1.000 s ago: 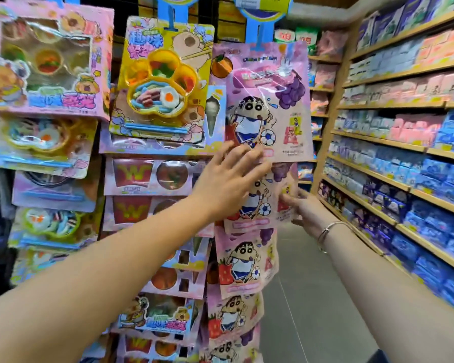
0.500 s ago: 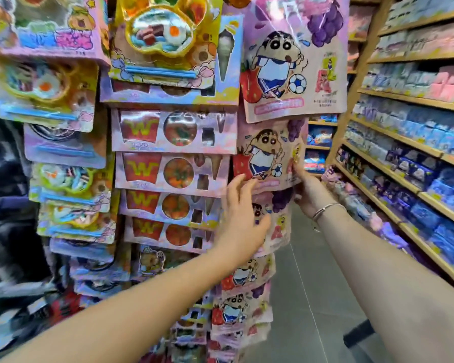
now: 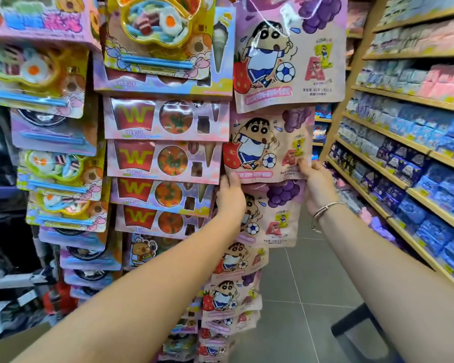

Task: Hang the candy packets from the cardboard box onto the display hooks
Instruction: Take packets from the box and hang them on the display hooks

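Candy packet point(image 3: 262, 145) gripped by left hand point(image 3: 230, 199) and right hand point(image 3: 317, 187), boxes point(image 3: 165, 158) crowding its left.

Candy packet point(image 3: 268, 148): glossy plastic film; boxed sets point(image 3: 165, 119): card with clear windows. Shelves point(image 3: 414, 55) are finished in pale wood.

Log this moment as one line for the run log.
cartoon candy packet: second from top in hanging column | left hand: at lower-left corner, grip unclear | right hand: pinches lower-right corner
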### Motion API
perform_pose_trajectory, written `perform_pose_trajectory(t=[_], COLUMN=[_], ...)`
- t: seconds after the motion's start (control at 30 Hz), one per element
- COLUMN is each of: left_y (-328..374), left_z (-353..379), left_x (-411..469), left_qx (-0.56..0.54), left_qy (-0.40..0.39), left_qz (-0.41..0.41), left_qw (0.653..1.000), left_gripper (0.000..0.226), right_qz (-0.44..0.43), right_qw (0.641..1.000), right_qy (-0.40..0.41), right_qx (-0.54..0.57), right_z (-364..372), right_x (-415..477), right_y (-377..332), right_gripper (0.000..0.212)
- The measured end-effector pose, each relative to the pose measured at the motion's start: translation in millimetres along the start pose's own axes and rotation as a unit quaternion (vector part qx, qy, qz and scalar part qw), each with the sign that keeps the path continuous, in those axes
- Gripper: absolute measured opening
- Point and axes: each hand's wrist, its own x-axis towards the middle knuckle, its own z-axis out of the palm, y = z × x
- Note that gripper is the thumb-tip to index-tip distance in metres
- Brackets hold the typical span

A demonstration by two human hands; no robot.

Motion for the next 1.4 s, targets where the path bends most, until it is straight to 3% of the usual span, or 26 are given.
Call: perform_pose_trajectory(t=[0.23,0.4,0.5,0.63,0.77,0.9,1.0,1.1,1.27,1.33,1.4], left_y=[-6,-10,-14,4,19,25,30,30,18,13,3], left_z=[12,8,-3,-2,7,20,25,19,9,9,6], left_x=[24,12,-8,-16,-3,6,15,28,31,26,21], left_qx=[-0.167,-0.137,-0.135,-0.273,-0.385,-0.357,-0.339,-0.332,-0.353,-0.319,-0.243], left_qy=[-0.003,0.029,0.012,-0.031,-0.016,-0.034,-0.019,-0.003,0.054,0.091,0.114], left_qz=[-0.168,-0.129,-0.075,-0.093,-0.156,-0.175,-0.189,-0.173,-0.137,-0.149,-0.163], left_qw=[0.972,0.982,0.988,0.957,0.910,0.917,0.921,0.927,0.924,0.932,0.949], left_gripper=[0.037,0.034,0.042,0.055,0.040,0.028,0.036,0.045,0.042,0.051,0.061], right_qz=[-0.006,-0.048,-0.104,-0.130,-0.126,-0.144,-0.142,-0.110,-0.079,-0.069,-0.065], right_qw=[0.999,0.998,0.980,0.966,0.971,0.971,0.973,0.980,0.989,0.989,0.986], right_qy=[-0.014,0.017,0.080,0.108,0.095,0.117,0.099,0.067,-0.021,-0.013,0.003], right_qx=[0.047,-0.028,-0.149,-0.195,-0.178,-0.152,-0.155,-0.150,-0.127,-0.128,-0.152], right_z=[-5,-4,0,1,-2,-20,-28,-11,0,3,9], right_x=[-9,-12,-8,-7,-15,-9,0,-29,-40,-36,-33], right_y=[-9,-6,-5,-1,-3,-6,-4,-18,-12,-12,-10], right_gripper=[0.018,0.019,0.026,0.031,0.021,0.039,0.051,0.030,0.025,0.028,0.018])
